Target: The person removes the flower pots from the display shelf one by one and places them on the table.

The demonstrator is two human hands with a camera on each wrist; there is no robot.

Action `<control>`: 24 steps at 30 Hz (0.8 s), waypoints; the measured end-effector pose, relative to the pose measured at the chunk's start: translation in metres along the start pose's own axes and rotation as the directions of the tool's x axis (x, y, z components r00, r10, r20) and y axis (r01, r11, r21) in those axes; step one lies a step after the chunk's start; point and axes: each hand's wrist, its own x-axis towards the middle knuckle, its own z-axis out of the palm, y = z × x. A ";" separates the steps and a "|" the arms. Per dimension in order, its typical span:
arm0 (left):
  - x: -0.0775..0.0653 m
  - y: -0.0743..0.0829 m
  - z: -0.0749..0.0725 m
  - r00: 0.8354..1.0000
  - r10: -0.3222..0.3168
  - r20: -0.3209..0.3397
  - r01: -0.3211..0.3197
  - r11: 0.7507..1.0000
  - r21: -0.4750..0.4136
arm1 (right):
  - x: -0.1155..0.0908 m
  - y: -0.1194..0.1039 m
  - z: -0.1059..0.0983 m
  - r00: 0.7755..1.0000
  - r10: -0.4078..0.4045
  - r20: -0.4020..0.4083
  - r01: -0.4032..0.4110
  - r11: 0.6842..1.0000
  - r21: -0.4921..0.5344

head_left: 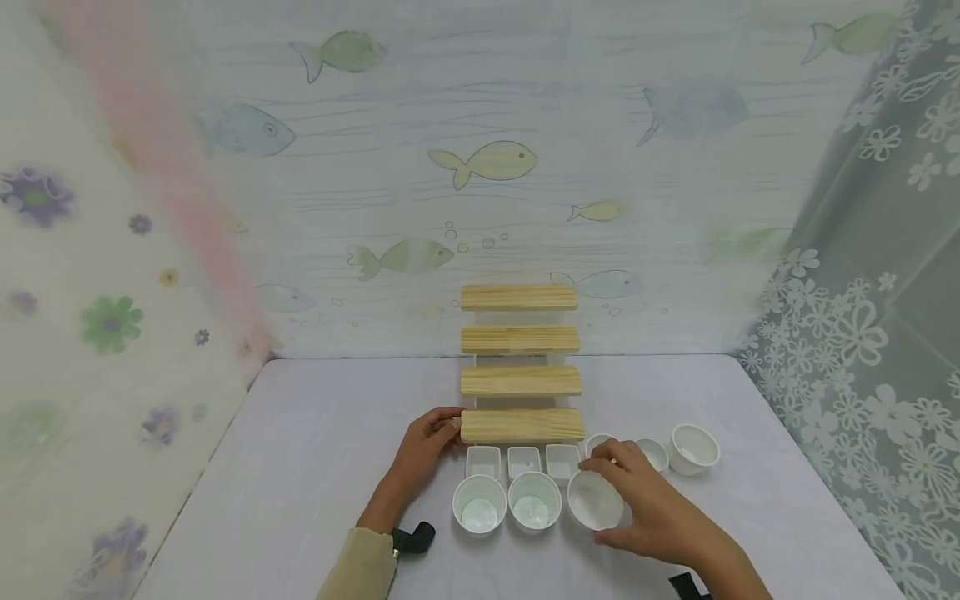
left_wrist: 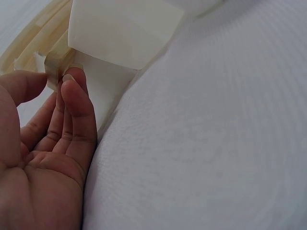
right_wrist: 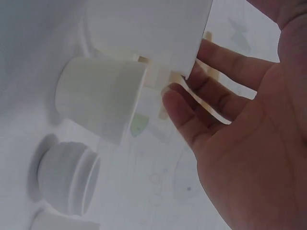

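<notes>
A stepped rack with pale wooden boards [head_left: 522, 426] stands at the back middle of the table. At the left end of its lowest board, my left hand [head_left: 422, 450] pinches the board end [left_wrist: 56, 62] between thumb and fingers. My right hand [head_left: 651, 506] spans a round white cup [head_left: 596, 501], its thumb at the near rim and its fingers at the far rim. Two more round cups, the left one [head_left: 479, 505] and the middle one [head_left: 535, 503], stand in the same row. Behind them sit three square white cups [head_left: 483, 462], right below the lowest board.
To the right of the rack stand more white containers: a cup [head_left: 693, 450] at the far right, a small bowl [head_left: 653, 454], and another cup [head_left: 596, 442] partly behind my right hand. A white cloth [head_left: 315, 467] covers the table; a fish-printed wall [head_left: 480, 167] rises behind it.
</notes>
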 end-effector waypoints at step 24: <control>0.004 -0.002 -0.001 1.000 -0.007 0.003 0.007 1.000 -0.027 | 0.001 0.007 0.009 0.998 -0.042 0.037 0.042 0.999 -0.008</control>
